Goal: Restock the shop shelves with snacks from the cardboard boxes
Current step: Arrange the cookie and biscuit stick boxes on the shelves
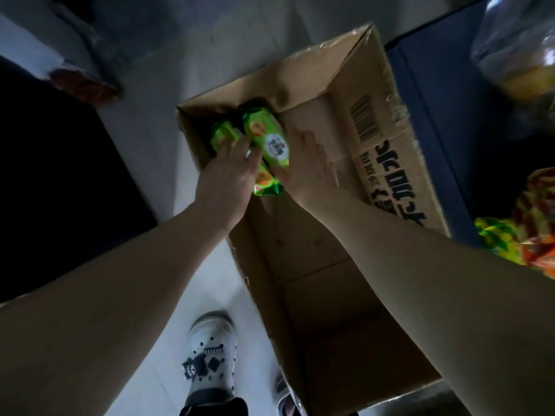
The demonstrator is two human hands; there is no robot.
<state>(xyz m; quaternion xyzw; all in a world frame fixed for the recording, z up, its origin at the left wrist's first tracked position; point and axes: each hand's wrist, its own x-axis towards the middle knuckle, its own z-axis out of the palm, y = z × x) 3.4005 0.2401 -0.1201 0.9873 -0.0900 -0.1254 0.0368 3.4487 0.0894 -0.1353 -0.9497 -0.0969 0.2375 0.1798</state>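
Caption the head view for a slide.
Both hands lift green snack packs from an open cardboard box.

Three green snack packs [267, 136]; one cardboard box [375, 121]; two hands [225, 172].

On the right side of the frame, the cardboard box [375, 151] carries a printed barcode [364, 120] and large dark characters, upside down and too blurred to read. The round white logo on the green snack packet [268, 139] is also unreadable.
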